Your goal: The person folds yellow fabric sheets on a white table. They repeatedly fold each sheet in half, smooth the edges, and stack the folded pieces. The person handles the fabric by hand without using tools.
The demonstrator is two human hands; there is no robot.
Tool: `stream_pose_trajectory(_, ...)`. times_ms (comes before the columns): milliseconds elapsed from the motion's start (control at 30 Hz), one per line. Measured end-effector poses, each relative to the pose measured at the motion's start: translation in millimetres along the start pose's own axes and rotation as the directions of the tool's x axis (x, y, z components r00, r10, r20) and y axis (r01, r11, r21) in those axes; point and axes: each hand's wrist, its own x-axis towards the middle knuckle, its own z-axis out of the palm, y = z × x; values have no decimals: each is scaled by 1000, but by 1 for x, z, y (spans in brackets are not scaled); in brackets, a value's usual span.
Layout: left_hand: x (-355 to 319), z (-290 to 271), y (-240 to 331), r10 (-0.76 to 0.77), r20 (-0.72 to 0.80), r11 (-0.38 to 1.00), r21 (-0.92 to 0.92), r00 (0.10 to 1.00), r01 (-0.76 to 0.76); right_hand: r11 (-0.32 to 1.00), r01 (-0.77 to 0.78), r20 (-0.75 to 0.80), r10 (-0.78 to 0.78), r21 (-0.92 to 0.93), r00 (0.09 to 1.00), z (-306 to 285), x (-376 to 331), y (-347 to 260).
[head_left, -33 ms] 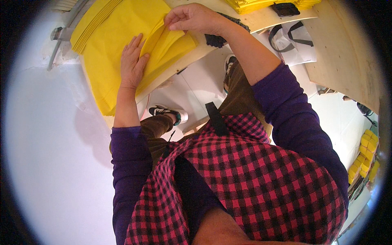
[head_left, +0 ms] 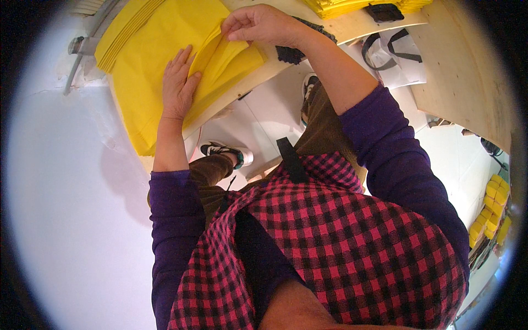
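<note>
Yellow fabric (head_left: pixel 148 71) lies spread over a light wooden table at the upper left, and part of it folds up in loose layers along the near side. My left hand (head_left: pixel 180 85) rests flat on this fabric with its fingers stretched out, the thumb beside the raised fold. At the top middle, my right hand (head_left: pixel 264 25) pinches the upper edge of the fold between thumb and fingers, lifting it a little. A stack of folded yellow pieces (head_left: pixel 126 41) sits at the fabric's far left.
The wooden table's edge (head_left: pixel 237 91) curves in front of me. A dark crumpled thing (head_left: pixel 290 54) lies beyond my right wrist. Another yellow pile (head_left: pixel 344 8) with a black item (head_left: pixel 384 12) is farther right. A white bag (head_left: pixel 391 60), a wooden panel (head_left: pixel 462 66) and yellow bundles (head_left: pixel 491 206) stand right.
</note>
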Motion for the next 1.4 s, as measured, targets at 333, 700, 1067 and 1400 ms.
stream_pose_trajectory(333, 0, 0, -1, 3, 6, 1000, 11, 1000, -3, 999, -9, -12, 8, -36, 1000, -1, -4, -10)
stream_pose_trajectory(700, 1, 0, -2, 10, 7, 1000, 24, 1000, -10, 995, 19, -40, -15, 95, 999, -1, -6, -13)
stream_pose_trajectory(1067, 0, -1, 1, 7, 9, 999, 31, 1000, -7, 987, 10, -37, -4, 163, 999, -1, -3, -12)
stream_pose_trajectory(1400, 2, -3, 0, 78, -9, 997, -9, 997, -78, 964, 56, -105, -30, 262, 994, 6, 1, -11)
